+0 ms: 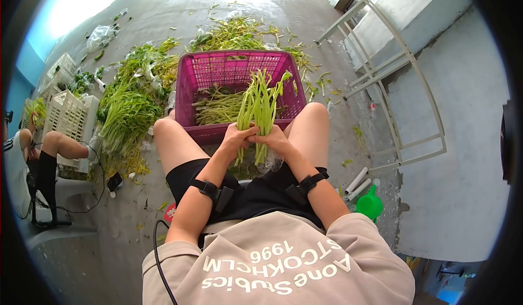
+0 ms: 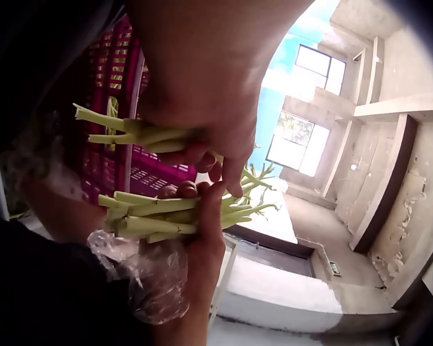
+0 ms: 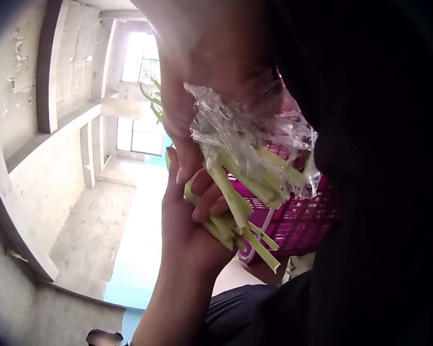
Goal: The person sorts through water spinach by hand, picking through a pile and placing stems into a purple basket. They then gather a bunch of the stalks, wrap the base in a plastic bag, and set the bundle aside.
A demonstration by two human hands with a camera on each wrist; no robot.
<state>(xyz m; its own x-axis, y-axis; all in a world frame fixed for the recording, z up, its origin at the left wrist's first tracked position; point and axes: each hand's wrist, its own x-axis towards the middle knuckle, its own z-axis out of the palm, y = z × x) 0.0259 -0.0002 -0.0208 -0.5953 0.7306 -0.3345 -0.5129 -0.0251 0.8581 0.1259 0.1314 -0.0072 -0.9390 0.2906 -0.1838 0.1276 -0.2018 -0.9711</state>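
Both hands meet over the near rim of a magenta plastic crate (image 1: pixel 204 133), each with its own bunch of green vegetable stalks. The left hand (image 1: pixel 238 136) grips the left bunch (image 1: pixel 248 106), its fingers curled round the stems. Beside it, the right hand (image 1: pixel 274 140) grips the other bunch (image 1: pixel 265 100). Cut stem ends (image 2: pixel 130 216) stick out below the hands. Crumpled clear plastic (image 3: pixel 234 137) hangs at the right hand, overlapping the stem ends. More stalks (image 1: pixel 218 107) lie inside the crate.
Heaps of leafy greens (image 1: pixel 128 106) and trimmings (image 1: pixel 234 32) cover the floor left of and beyond the crate. A metal frame (image 1: pixel 403 81) leans at the right, with a green plastic container (image 1: pixel 370 204) nearer. Another person's knee (image 1: pixel 57 141) and white crates (image 1: pixel 65 114) are at the left.
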